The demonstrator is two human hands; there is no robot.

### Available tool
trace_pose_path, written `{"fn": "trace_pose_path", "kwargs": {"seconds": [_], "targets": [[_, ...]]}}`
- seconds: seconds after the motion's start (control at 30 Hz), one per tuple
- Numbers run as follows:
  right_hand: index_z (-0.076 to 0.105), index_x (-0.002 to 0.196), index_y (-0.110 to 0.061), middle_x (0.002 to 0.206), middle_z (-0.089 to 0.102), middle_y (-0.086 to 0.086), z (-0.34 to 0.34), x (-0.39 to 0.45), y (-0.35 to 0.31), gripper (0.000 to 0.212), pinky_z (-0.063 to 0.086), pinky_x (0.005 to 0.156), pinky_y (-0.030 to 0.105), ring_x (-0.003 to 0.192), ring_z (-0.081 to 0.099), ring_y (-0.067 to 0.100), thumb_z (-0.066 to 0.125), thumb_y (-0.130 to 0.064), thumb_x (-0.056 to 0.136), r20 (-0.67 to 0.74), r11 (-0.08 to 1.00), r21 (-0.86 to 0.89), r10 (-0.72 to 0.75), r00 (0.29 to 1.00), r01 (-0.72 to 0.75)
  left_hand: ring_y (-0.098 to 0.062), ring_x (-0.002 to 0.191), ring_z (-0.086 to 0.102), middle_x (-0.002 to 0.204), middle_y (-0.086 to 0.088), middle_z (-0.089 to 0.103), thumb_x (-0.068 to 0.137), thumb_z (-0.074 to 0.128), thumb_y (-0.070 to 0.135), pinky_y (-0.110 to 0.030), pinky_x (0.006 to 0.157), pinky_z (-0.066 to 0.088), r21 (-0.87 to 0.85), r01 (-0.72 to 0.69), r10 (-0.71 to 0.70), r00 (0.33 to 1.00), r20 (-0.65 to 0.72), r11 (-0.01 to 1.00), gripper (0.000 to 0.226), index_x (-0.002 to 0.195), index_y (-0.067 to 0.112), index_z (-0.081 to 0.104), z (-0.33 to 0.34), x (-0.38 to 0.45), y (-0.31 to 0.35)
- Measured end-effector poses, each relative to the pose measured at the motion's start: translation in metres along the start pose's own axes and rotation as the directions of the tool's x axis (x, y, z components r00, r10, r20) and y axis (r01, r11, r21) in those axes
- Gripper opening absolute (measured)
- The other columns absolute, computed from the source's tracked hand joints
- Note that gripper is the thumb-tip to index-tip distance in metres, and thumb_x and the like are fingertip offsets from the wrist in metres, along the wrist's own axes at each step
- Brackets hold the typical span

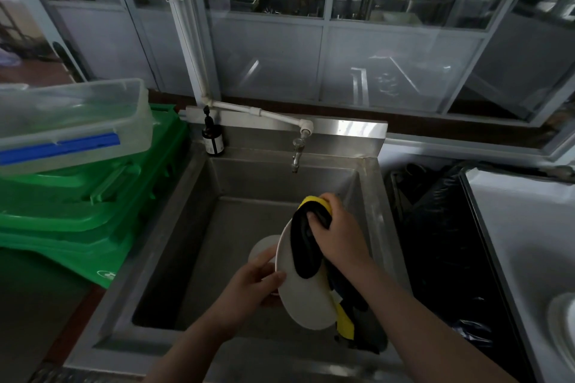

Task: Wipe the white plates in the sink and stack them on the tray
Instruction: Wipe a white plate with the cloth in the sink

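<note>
White plate is tilted up on edge over the middle of the sink, its face turned toward my right. My left hand holds it by the left rim, thumb curled over the front edge and fingers behind. My right hand grips a black and yellow cloth bunched at the top of the plate, fingers closed round the fabric and pressing it against the plate's face. The rest of the cloth hangs down past the plate's right edge toward the near right corner of the sink, where a yellow patch shows.

A second white plate lies low in the sink just behind and to the left of the one I hold, partly hidden by my left hand; I cannot tell whether the two touch.

The tap hangs over the back wall of the sink, fed by a white pipe. A dark pump bottle stands on the back left corner of the sink rim. To the left of the sink, green crates are stacked with a clear plastic bin on top, carrying a blue strip. To the right of the sink is a bin lined with a black bag, and beyond it a white surface.
</note>
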State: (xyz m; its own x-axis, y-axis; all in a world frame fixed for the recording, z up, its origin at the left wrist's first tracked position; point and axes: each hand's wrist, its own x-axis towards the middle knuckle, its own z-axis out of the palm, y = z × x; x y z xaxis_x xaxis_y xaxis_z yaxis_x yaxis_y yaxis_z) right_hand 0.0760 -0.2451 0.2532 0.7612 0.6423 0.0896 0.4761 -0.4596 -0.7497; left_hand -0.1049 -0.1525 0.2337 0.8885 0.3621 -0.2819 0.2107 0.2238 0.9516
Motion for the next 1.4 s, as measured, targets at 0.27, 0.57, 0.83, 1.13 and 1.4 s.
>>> {"fn": "trace_pose_path", "kwargs": {"seconds": [0.27,0.57,0.83,1.13,1.4], "targets": [[0.047,0.118,-0.03,0.107,0.063,0.001,-0.006,0.018,0.024,0.028,0.051,0.082,0.038,0.098,0.062,0.024,0.057,-0.04,0.094,-0.048,0.981,0.047,0.192,0.98,-0.19,-0.025,0.099,0.072,0.114,-0.011,0.072,0.099,0.053,0.004,-0.035,0.076,0.059,0.015,-0.024,0.024,0.999,-0.027,1.0,0.047,0.135,0.035,0.053,-0.003,0.004,-0.001],[0.05,0.104,-0.025,0.089,0.054,-0.009,-0.023,0.017,0.059,0.017,0.047,0.08,0.037,0.09,0.057,0.023,0.061,-0.032,0.093,-0.081,0.938,0.096,0.341,0.937,-0.333,-0.02,0.095,0.071,0.116,-0.003,0.072,0.098,0.054,0.005,-0.038,0.076,0.059,0.009,-0.05,0.05,0.996,-0.068,0.999,0.048,0.135,0.035,0.052,-0.007,0.007,-0.002],[0.055,0.102,-0.021,0.092,0.061,-0.002,-0.028,-0.004,0.075,0.009,0.044,0.063,0.025,0.087,0.06,0.013,0.059,-0.026,0.095,-0.034,0.893,0.241,0.4,0.916,-0.381,-0.029,0.102,0.072,0.121,0.002,0.072,0.086,0.063,0.02,-0.04,0.072,0.061,-0.151,-0.08,0.058,0.987,-0.149,0.985,0.055,0.137,0.036,0.049,-0.006,0.01,-0.004],[0.058,0.101,-0.026,0.097,0.066,-0.002,0.0,-0.038,0.074,0.008,0.051,0.075,0.03,0.093,0.064,0.015,0.06,-0.031,0.096,0.033,0.825,0.37,0.448,0.893,-0.427,-0.02,0.1,0.072,0.113,0.008,0.074,0.099,0.05,0.009,-0.036,0.077,0.059,-0.248,-0.158,0.069,0.94,-0.333,0.956,0.045,0.133,0.039,0.05,-0.002,0.024,-0.002],[0.052,0.102,-0.044,0.105,0.064,-0.016,0.022,-0.067,0.052,0.019,0.05,0.081,0.019,0.1,0.063,0.002,0.064,-0.031,0.095,0.187,0.833,0.418,0.312,0.931,-0.363,-0.025,0.109,0.07,0.121,0.009,0.07,0.102,0.049,0.012,-0.043,0.089,0.055,-0.274,-0.235,0.11,0.908,-0.404,0.932,0.043,0.132,0.044,0.053,0.007,0.031,0.006]]}}
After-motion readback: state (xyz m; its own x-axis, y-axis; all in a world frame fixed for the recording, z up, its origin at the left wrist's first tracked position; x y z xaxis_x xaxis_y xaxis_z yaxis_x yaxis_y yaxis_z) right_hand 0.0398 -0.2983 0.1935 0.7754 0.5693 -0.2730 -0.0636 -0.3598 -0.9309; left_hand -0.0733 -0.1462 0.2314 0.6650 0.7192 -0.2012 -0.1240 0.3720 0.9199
